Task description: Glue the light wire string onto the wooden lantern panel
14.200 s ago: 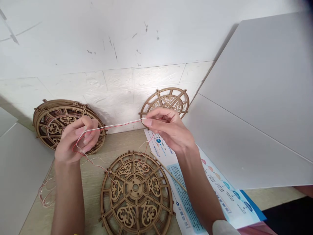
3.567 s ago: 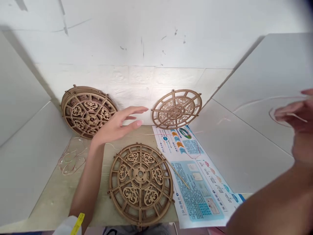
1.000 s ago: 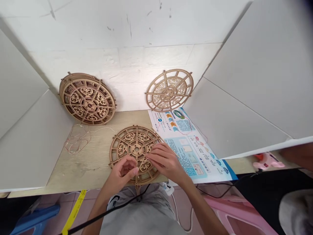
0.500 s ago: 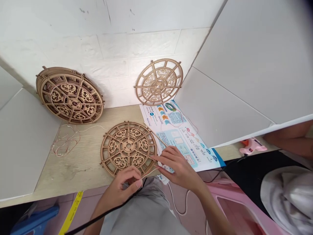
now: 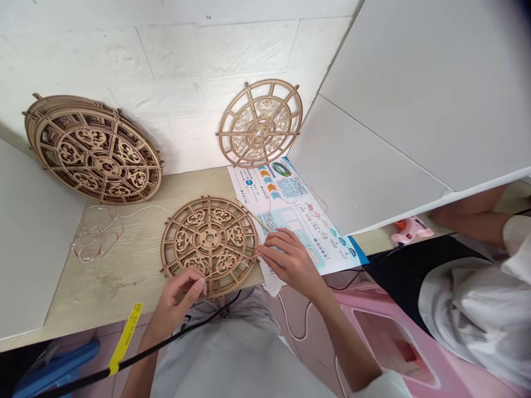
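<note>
Head view: left hand [image 5: 178, 298] and right hand [image 5: 289, 262], fingertips pinching wire [image 5: 215, 271], now spread wider across the wooden wheel [image 5: 202, 237].

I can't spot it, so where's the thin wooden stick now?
In the head view, the stick lies near centre on the printed sheet, beside the upper right edge of the flat-lying disc and near the right hand.

The openwork disc [image 5: 203, 239] on the worktop [image 5: 133, 260] looks like matt laser-cut wood, the worktop faintly grained wood, the leaflet [image 5: 296, 207] smooth printed paper, the brick-patterned wall [image 5: 178, 63] rough, the side panel [image 5: 398, 94] smooth and matt, the pink stool [image 5: 431, 348] smooth plastic, and the grey shirt [image 5: 244, 354] soft matt cloth.
</note>
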### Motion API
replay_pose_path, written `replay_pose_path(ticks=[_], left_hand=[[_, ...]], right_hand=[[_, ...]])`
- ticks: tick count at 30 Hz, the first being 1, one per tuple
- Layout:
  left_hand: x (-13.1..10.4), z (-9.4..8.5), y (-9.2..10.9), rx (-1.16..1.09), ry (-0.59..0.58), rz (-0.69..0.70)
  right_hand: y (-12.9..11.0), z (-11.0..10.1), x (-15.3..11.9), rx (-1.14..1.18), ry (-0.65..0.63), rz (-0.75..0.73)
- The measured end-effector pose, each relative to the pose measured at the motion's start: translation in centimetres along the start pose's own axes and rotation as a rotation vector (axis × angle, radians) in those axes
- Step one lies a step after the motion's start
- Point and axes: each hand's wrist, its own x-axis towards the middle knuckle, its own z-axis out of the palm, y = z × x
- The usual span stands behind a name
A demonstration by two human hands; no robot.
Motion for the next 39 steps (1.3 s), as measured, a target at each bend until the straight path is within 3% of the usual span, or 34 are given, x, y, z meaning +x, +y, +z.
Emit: replay_pose_path(ticks=[8, 16, 18, 22, 25, 29, 33, 36, 39], left_hand=[[-0.2, 0.3, -1.0, -0.173, 0.045, 0.012], [0.5, 1.4, -0.3, -0.479, 0.11, -0.007], [0.7, 1.3, 0.1, -0.469, 0.081, 0.011], [0.4, 1.1, 0.6, -0.396, -0.088, 0.062], [0.0, 1.8, 0.9, -0.292, -0.224, 0.032], [-0.6, 3.3, 0.9, -0.191, -0.226, 0.014], [-1.3, 4.2, 0.8, -0.15, -0.209, 0.048], [-1.9, 4.3, 0.5, -0.136, -0.202, 0.041], [-2.4, 4.4, -0.1, -0.229, -0.203, -0.007]], right_hand=[[-0.4, 1.2, -0.7, -0.147, 0.271, 0.048], [-1.1, 2.3, -1.6, -0.095, 0.29, 0.146], [-1.2, 2.1, -1.7, -0.041, 0.19, 0.173], [-1.7, 0.2, -1.4, 0.152, -0.161, 0.164], [-3.0, -1.5, -0.7, 0.294, -0.175, 0.186], [-5.5, -2.7, 0.4, 0.537, -0.176, 0.237], [-7.4, -1.9, 0.5, 0.78, -0.344, 0.296], [-7.9, -1.1, -0.1, 0.854, -0.449, 0.413], [-8.1, -0.5, -0.8, 0.934, -0.546, 0.417]])
